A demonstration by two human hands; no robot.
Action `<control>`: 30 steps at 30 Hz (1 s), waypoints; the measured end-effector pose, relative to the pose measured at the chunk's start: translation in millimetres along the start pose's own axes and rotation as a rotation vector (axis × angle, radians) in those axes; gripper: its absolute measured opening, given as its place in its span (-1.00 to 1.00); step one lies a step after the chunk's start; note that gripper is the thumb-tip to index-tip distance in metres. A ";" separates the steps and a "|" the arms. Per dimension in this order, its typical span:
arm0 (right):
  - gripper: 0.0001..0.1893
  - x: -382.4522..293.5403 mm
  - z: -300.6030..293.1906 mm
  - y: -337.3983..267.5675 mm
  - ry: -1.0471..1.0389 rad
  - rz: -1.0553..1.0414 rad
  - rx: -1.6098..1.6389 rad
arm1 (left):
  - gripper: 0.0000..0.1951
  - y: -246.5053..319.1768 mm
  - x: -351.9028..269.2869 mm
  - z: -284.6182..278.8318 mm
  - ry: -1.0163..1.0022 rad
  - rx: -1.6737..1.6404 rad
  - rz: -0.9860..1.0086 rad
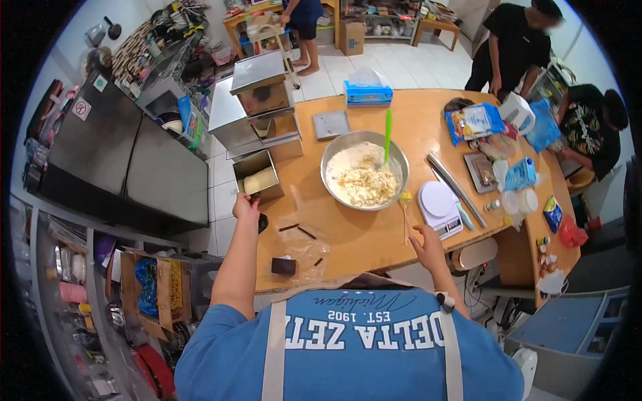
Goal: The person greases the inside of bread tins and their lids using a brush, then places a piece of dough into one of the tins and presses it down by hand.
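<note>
My left hand (246,204) grips the near rim of a metal loaf tin (273,189) at the table's left edge. Pale dough (259,180) lies inside the tin. My right hand (427,243) is at the table's near edge with its fingers apart, beside the handle of a fork (406,215) with yellow matter on its head. Between the hands, farther back, stands a large metal bowl (326,188) of flour and a yellowish crumbly mix (368,183), with a green-handled utensil (388,133) upright in it. A white digital kitchen scale (435,200) stands right of the fork.
Stacked metal boxes (258,75) stand at the table's back left, near a square metal lid or tray (331,125). Dark sticks and a dark block (283,266) lie by plastic film (308,250). Metal rods (459,190) and packages (474,122) are right. Several people stand or sit beyond.
</note>
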State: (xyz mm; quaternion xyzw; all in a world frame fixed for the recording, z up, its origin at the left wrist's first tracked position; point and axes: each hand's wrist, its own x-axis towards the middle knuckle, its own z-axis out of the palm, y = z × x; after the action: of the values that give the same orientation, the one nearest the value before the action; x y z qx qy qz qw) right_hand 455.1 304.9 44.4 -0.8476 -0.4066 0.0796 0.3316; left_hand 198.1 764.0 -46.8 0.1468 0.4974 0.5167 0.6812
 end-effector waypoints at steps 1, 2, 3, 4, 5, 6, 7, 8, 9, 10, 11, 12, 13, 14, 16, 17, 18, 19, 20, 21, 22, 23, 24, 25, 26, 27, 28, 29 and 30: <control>-0.72 -5.3 1.1 9.7 -0.029 0.050 0.005 | -0.85 0.8 -4.3 -0.5 -0.003 0.011 0.002; -0.77 -10.7 4.4 18.2 -0.070 0.138 0.003 | -0.86 3.0 -9.0 -2.8 0.038 0.046 0.009; -0.77 -12.2 6.4 24.9 -0.069 0.143 0.009 | -0.86 3.9 -17.8 -0.6 0.076 0.079 0.013; -0.78 -10.7 11.7 33.8 -0.095 0.152 -0.026 | -0.84 6.2 -27.5 -1.3 0.086 0.114 0.059; -0.78 -7.0 17.3 41.7 -0.124 0.158 -0.062 | -0.84 10.3 -38.1 -4.9 0.093 0.116 0.066; -0.78 0.1 23.7 46.4 -0.133 0.150 -0.054 | -0.82 15.5 -51.0 -9.7 0.046 0.133 0.117; -0.76 8.8 30.4 48.0 -0.154 0.151 -0.159 | -0.80 17.9 -63.5 -16.4 0.001 0.148 0.164; -0.73 18.6 37.8 49.8 -0.176 0.147 -0.263 | -0.77 25.0 -75.9 -25.1 -0.102 0.124 0.142; -0.71 28.6 45.3 54.5 -0.226 0.163 -0.275 | -0.77 27.4 -94.8 -29.8 -0.082 0.120 0.146; -0.70 35.0 51.2 63.1 -0.273 0.186 -0.291 | -0.78 28.5 -117.5 -28.6 -0.117 0.116 0.161; -0.70 37.0 58.2 74.9 -0.286 0.183 -0.294 | -0.78 29.7 -141.3 -25.9 -0.153 0.112 0.177; -0.69 39.6 67.7 85.9 -0.275 0.154 -0.312 | -0.81 29.6 -166.9 -23.9 -0.143 0.149 0.162; -0.69 43.7 71.9 87.7 -0.268 0.111 -0.328 | -0.81 26.6 -183.4 -33.1 -0.119 0.141 0.177; -0.69 46.5 73.4 91.3 -0.283 0.089 -0.324 | -0.83 22.6 -199.6 -42.5 -0.127 0.157 0.128; -0.75 52.8 71.1 96.0 -0.299 0.206 -0.145 | -0.87 4.8 -231.7 -55.0 -0.102 0.166 0.056; -0.75 51.9 66.7 102.1 -0.310 0.187 -0.148 | -0.87 -8.9 -246.6 -58.7 -0.087 0.154 0.065; -0.78 49.8 61.3 112.3 -0.287 0.084 -0.048 | -0.88 -22.9 -260.2 -62.4 -0.109 0.201 -0.020; -0.80 49.2 55.2 118.6 -0.262 -0.020 0.053 | -0.89 -37.1 -271.5 -65.4 -0.134 0.246 -0.104; -0.80 47.0 48.6 125.3 -0.265 -0.038 0.052 | -0.89 -52.7 -282.3 -66.7 -0.128 0.232 -0.093; -0.83 42.9 37.6 128.7 -0.288 -0.005 0.161 | -0.89 -69.5 -291.5 -69.2 -0.126 0.223 -0.129; -0.86 39.7 24.9 128.6 -0.311 0.029 0.270 | -0.90 -84.1 -299.5 -71.8 -0.125 0.215 -0.165; -0.86 36.9 12.9 127.4 -0.310 0.017 0.268 | -0.90 -96.1 -307.7 -75.8 -0.126 0.205 -0.158; -0.85 34.8 -3.4 123.1 -0.299 0.010 0.287 | -0.90 -108.2 -315.1 -77.6 -0.138 0.204 -0.180; -0.84 33.0 -14.3 122.9 -0.288 0.003 0.307 | -0.91 -119.2 -320.2 -79.2 -0.149 0.204 -0.200; -0.87 32.2 -19.6 129.8 -0.289 0.024 0.357 | -0.91 -129.1 -321.9 -78.7 -0.158 0.195 -0.197; -0.87 31.8 -26.0 132.7 -0.286 0.023 0.356 | -0.92 -136.3 -324.9 -78.1 -0.188 0.222 -0.220; -0.87 32.5 -32.9 134.8 -0.282 0.025 0.401 | -0.92 -142.3 -325.1 -76.2 -0.219 0.249 -0.244; -0.87 34.1 -37.4 135.8 -0.276 0.029 0.447 | -0.92 -149.9 -324.5 -72.6 -0.224 0.248 -0.245; -0.88 34.2 -37.5 136.3 -0.212 0.075 0.463 | -0.92 -153.1 -330.5 -58.9 -0.201 0.272 -0.275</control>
State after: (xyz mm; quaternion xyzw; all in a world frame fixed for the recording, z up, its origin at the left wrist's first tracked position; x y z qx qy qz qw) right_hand 579.5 250.4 -7.6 -0.7506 -0.3782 0.2714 0.4690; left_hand 244.2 399.8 -9.5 0.2187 0.5076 0.3298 0.7654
